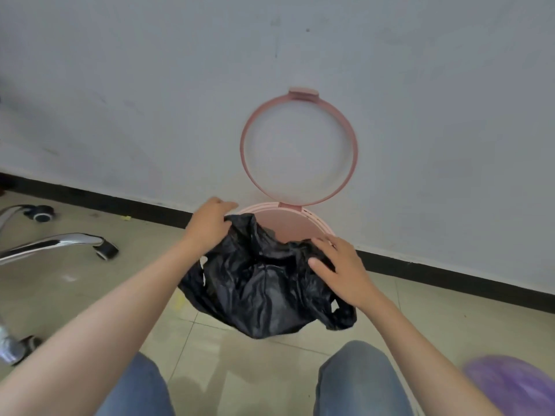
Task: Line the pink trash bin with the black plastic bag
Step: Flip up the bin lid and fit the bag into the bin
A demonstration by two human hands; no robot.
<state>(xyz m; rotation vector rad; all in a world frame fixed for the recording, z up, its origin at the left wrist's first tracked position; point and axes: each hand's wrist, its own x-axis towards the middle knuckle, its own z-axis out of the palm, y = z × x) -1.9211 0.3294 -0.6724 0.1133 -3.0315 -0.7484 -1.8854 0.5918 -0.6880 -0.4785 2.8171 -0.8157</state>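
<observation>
The pink trash bin [295, 225] stands on the floor against the wall, with its pink hinged ring [352, 136] flipped up against the wall. The black plastic bag [264, 283] is draped over the bin's near and left rim and sags into the opening; the far inner wall still shows pink. My left hand [208, 225] grips the bag's edge at the left rim. My right hand [341, 270] lies on the bag at the right rim, fingers spread and pressing the plastic down. A bag handle hangs outside at the lower right.
A chrome office-chair base [57, 244] with castors stands on the tiled floor at the left. A purple bag or object [510, 385] lies at the bottom right. My knees in blue jeans [357, 379] are just in front of the bin. A black baseboard [450, 274] runs along the wall.
</observation>
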